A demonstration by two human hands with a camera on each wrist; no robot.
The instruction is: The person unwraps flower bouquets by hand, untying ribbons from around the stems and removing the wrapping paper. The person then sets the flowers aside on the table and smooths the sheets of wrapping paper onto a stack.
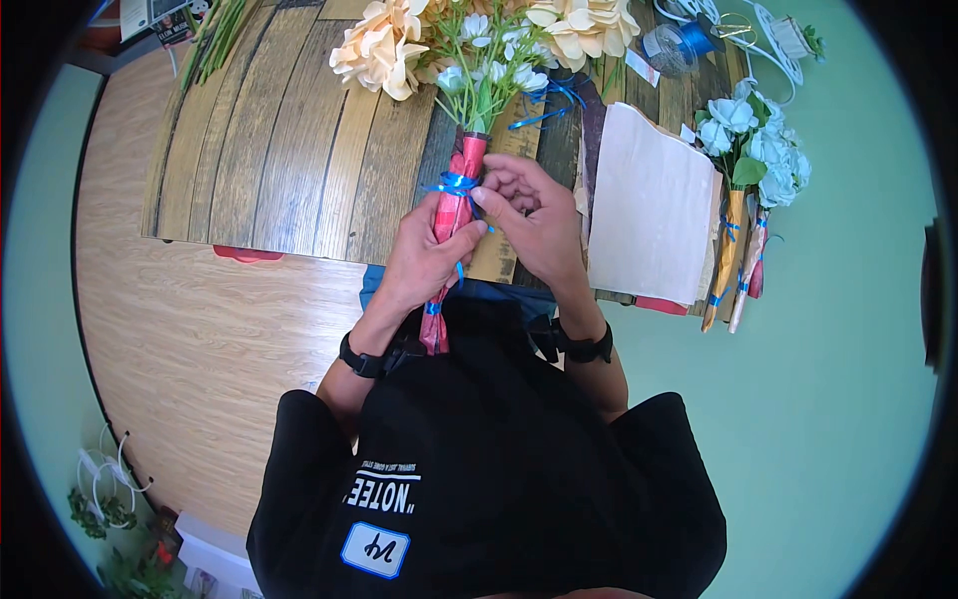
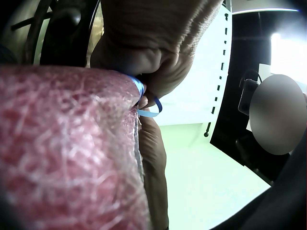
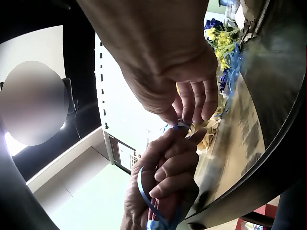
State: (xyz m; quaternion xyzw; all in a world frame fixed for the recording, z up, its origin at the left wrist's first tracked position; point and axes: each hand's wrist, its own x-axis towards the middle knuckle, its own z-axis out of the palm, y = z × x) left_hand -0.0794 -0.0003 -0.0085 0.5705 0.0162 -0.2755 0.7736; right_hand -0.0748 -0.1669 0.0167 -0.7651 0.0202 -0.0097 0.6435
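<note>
Left hand: fingers curled round one red-wrapped bouquet, at the table's near edge
Right hand: fingers bent, thumb at one blue ribbon; whether they pinch it, I cannot tell
Paper stack: one, right
Blue bouquets: at least two, farther right
Spool: one, far right

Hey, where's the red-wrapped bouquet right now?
In the head view, the red-wrapped bouquet is in the upper middle, gripped by the left hand across the table's near edge, left of the pale paper sheets.
</note>
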